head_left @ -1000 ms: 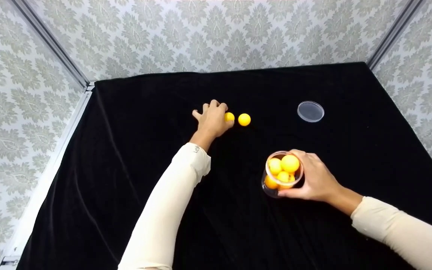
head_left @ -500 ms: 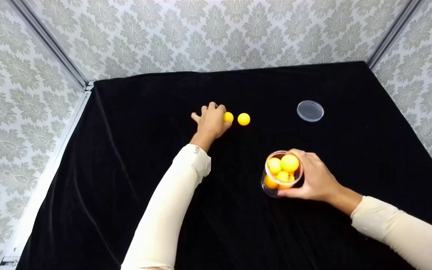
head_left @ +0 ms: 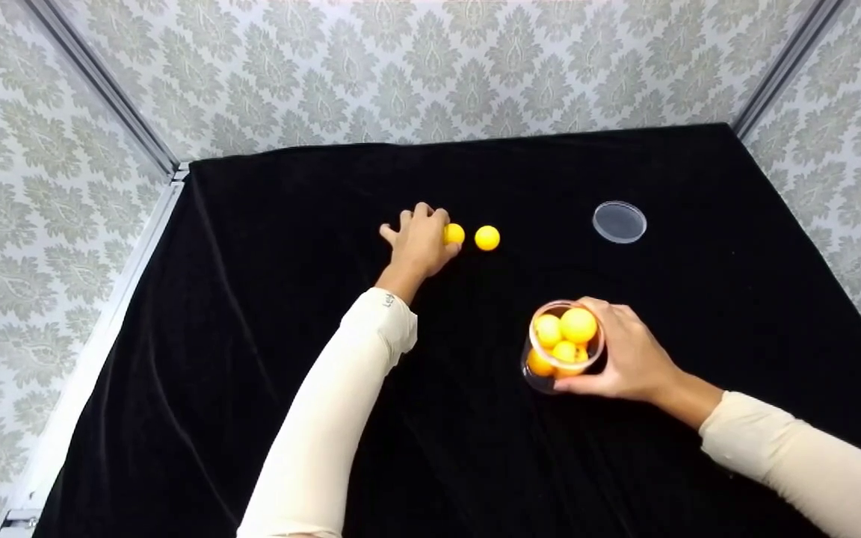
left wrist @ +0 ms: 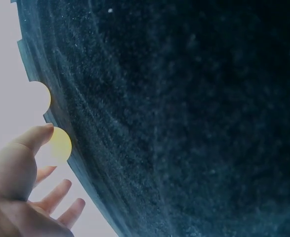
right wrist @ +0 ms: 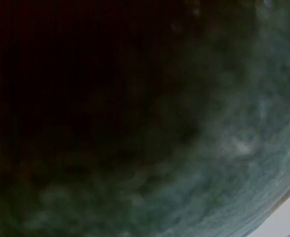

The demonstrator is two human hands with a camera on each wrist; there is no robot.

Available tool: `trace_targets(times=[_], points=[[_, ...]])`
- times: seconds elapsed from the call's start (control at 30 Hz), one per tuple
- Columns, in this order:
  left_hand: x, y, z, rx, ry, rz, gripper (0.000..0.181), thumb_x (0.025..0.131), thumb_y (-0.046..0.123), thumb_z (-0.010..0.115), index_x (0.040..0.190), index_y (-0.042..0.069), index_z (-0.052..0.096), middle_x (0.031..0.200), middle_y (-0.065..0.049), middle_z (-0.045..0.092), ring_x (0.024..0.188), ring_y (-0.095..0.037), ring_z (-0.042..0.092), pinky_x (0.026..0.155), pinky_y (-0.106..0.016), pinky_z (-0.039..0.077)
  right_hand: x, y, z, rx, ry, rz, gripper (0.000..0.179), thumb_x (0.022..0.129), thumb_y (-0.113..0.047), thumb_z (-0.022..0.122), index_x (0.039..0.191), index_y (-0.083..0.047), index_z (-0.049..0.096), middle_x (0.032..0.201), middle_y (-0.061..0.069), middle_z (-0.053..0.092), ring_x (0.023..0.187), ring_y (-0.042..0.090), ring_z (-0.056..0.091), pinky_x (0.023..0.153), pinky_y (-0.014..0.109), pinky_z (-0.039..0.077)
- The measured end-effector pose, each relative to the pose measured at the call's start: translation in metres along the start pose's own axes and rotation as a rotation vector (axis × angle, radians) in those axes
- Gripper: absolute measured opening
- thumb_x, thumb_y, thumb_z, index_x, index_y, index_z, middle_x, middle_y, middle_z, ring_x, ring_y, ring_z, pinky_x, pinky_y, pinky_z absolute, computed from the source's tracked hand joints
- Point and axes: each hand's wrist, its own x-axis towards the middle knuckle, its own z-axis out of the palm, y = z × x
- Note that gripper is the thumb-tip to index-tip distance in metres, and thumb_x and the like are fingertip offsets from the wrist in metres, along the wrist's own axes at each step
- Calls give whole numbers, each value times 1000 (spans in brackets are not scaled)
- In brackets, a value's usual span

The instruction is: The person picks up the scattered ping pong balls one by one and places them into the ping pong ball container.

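In the head view my left hand (head_left: 419,240) pinches a yellow-orange ping-pong ball (head_left: 454,235) at the far middle of the cloth. The left wrist view shows the thumb on that ball (left wrist: 61,147) and the index finger behind it, the other fingers spread. Just right of it lies a second ping-pong ball (head_left: 487,238). Nearer and to the right, my right hand (head_left: 628,355) grips a clear, lidless plastic jar (head_left: 538,382) round its side. Several ping-pong balls (head_left: 578,325) fill the jar. Its far fingers are mostly hidden behind the jar.
A clear round lid (head_left: 619,223) lies on the black cloth (head_left: 311,217) at the back right. Patterned wall panels (head_left: 430,67) stand behind the table and on both sides. Dark cloth fills most of the right wrist view.
My left hand and the ball it pinches have shifted very slightly left. The right hand, jar, second ball and lid stay in place.
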Motion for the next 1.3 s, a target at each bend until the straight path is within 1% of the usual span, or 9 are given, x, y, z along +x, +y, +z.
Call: trace_targets(times=[0.17, 0.27, 0.47, 0.6, 0.7, 0.83, 0.97, 1.07, 1.3], points=[[-2, 0, -3, -3, 26, 23, 35, 92, 45, 71, 116, 21, 63, 138, -5, 51, 127, -33, 45, 106, -70, 24, 0, 0, 0, 9, -9, 17, 104, 59, -71, 87, 134, -6, 57, 123, 7, 66, 106, 29, 65, 95, 47, 46], [-4, 0, -4, -10, 34, 42, 35, 92, 44, 72, 116, 21, 63, 139, -3, 51, 128, -32, 45, 106, -70, 25, 0, 1, 1, 5, -11, 19, 103, 60, -72, 86, 133, -6, 57, 123, 6, 66, 105, 29, 65, 95, 47, 47], [-12, 1, -10, -43, 10, 78, 36, 93, 44, 71, 119, 21, 63, 150, -1, 45, 140, -30, 40, 109, -74, 25, -1, 0, 1, 13, -15, 25, 103, 60, -72, 86, 133, -6, 57, 123, 6, 66, 106, 29, 65, 95, 47, 46], [-22, 4, -16, -89, 16, 121, 36, 92, 42, 73, 120, 21, 64, 156, -2, 41, 145, -30, 37, 109, -74, 28, 0, 0, 1, 12, -14, 23, 104, 59, -71, 87, 134, -6, 57, 124, 6, 66, 106, 29, 65, 95, 46, 46], [-29, 8, -21, -121, 29, 165, 35, 91, 40, 75, 118, 21, 64, 157, -3, 41, 144, -30, 39, 106, -72, 32, -1, 0, 1, 9, -11, 24, 104, 59, -72, 86, 134, -6, 57, 125, 7, 66, 106, 30, 65, 95, 47, 46], [-40, 14, -27, -136, 50, 228, 35, 89, 40, 76, 116, 21, 64, 155, -3, 43, 142, -30, 41, 103, -68, 37, -2, 1, 1, 13, -16, 38, 105, 60, -75, 84, 134, -6, 57, 127, 8, 65, 108, 31, 65, 95, 49, 46], [-54, 21, -32, -132, 69, 303, 36, 88, 41, 77, 116, 21, 65, 153, -2, 45, 141, -30, 42, 104, -68, 36, -2, 1, 1, 14, -15, 41, 105, 60, -75, 84, 134, -5, 57, 127, 9, 65, 108, 31, 65, 95, 50, 46], [-66, 27, -35, -129, 73, 366, 39, 88, 42, 77, 119, 21, 65, 153, -2, 45, 141, -30, 42, 105, -68, 35, -2, 0, 1, 9, -11, 33, 105, 60, -74, 85, 134, -6, 57, 126, 9, 66, 107, 31, 65, 94, 50, 46], [-96, 44, -44, -120, 82, 499, 41, 89, 46, 75, 120, 21, 66, 153, -3, 46, 140, -27, 43, 103, -62, 37, -1, 0, 1, 8, -14, 25, 104, 59, -71, 87, 135, -7, 57, 126, 8, 66, 107, 29, 65, 93, 49, 46]])
